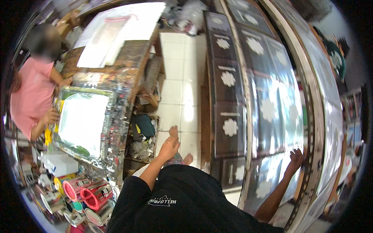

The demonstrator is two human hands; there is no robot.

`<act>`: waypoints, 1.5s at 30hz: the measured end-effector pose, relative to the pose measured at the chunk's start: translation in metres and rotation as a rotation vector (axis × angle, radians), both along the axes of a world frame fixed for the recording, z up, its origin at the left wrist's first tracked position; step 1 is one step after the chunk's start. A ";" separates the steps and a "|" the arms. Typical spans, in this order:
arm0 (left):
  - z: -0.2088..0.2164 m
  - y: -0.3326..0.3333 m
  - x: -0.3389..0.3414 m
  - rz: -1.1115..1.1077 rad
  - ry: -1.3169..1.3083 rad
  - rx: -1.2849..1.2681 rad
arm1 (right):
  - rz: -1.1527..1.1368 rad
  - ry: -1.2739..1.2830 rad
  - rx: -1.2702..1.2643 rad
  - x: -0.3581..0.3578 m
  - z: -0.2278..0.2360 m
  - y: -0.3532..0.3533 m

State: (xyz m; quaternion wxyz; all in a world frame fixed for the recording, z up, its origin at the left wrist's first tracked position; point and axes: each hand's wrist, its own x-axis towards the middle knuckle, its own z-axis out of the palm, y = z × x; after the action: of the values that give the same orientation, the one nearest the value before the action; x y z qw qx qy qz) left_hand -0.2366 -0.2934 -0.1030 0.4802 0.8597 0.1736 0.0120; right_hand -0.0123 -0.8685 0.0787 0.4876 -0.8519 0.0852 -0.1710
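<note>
A: Running lengthwise away from the wearer, the long printing frame [268,97] is laid along the right side; its long axis points from near to far, dark panels with white flower prints [230,127] in a row.

B: Hands?

A: Right hand [296,157] is rested on the frame's near end, fingers spread, nothing gripped. Left hand [169,148] is held loose in the air above the white tiled floor [182,70], empty.

B: Surroundings?

A: Paint-splattered table [116,116] at left, paint cans [91,194] below, a person in pink [29,97] beside it.
</note>
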 end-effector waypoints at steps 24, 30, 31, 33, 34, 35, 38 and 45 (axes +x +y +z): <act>0.114 0.180 0.117 0.157 -0.129 0.148 | 1.082 0.621 0.182 0.032 -0.115 0.509; 0.120 0.197 0.120 0.280 -0.208 0.189 | 1.119 0.735 0.214 0.040 -0.117 0.540; 0.125 0.201 0.123 0.317 -0.221 0.205 | 1.128 0.744 0.207 0.044 -0.118 0.544; 0.136 0.214 0.130 0.370 -0.234 0.233 | 1.152 0.759 0.187 0.055 -0.120 0.551; 0.142 0.221 0.135 0.396 -0.241 0.246 | 1.165 0.763 0.173 0.061 -0.121 0.554; 0.148 0.227 0.139 0.436 -0.225 0.230 | 1.183 0.768 0.159 0.069 -0.123 0.558; 0.163 0.240 0.150 0.511 -0.283 0.274 | 1.218 0.756 0.134 0.096 -0.143 0.561; 0.189 0.319 0.201 0.694 -0.175 0.886 | 1.182 0.746 0.077 0.144 -0.153 0.557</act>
State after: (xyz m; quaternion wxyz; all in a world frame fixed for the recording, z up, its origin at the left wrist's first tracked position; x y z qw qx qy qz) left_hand -0.0358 0.0256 0.0863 0.0545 0.8674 0.3839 0.3118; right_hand 0.1313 -0.3118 -0.0744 0.4668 -0.7393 -0.2248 0.4300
